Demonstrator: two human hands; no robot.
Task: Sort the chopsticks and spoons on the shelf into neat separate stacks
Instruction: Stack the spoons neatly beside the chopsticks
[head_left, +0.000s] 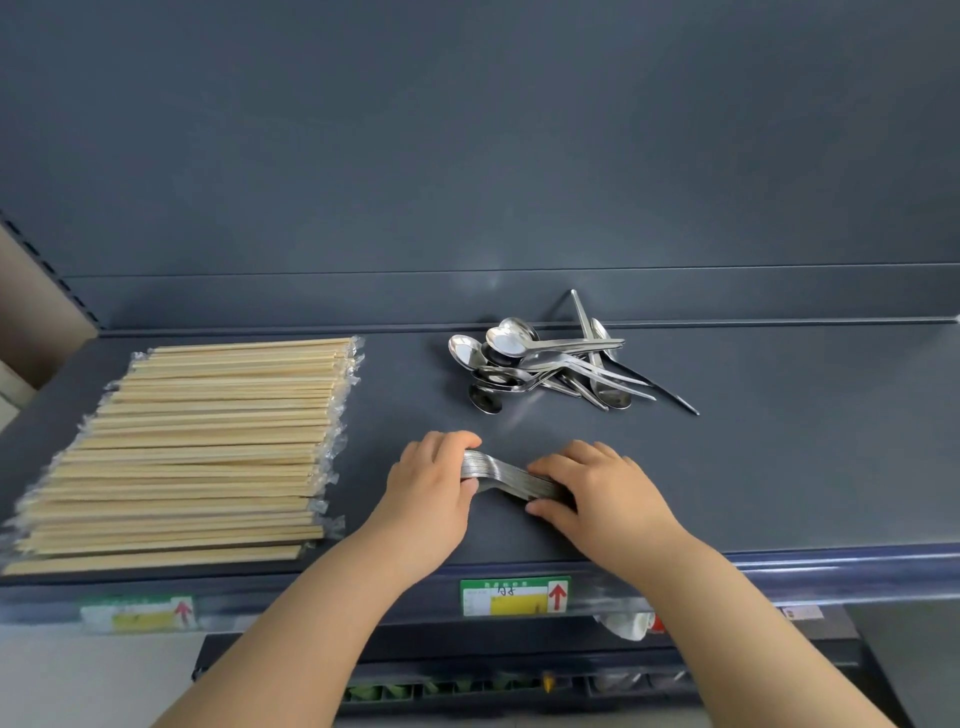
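Both hands clamp the nested spoon stack (511, 478) end to end: left hand (434, 488) on bowls, right hand (597, 491) on handles. Loose spoons (545, 364) lie just behind the stack, nearer the right hand.

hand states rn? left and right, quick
Left hand: closed, holding the left end of the nested spoon stack.
Right hand: closed, holding the right end of the same stack.
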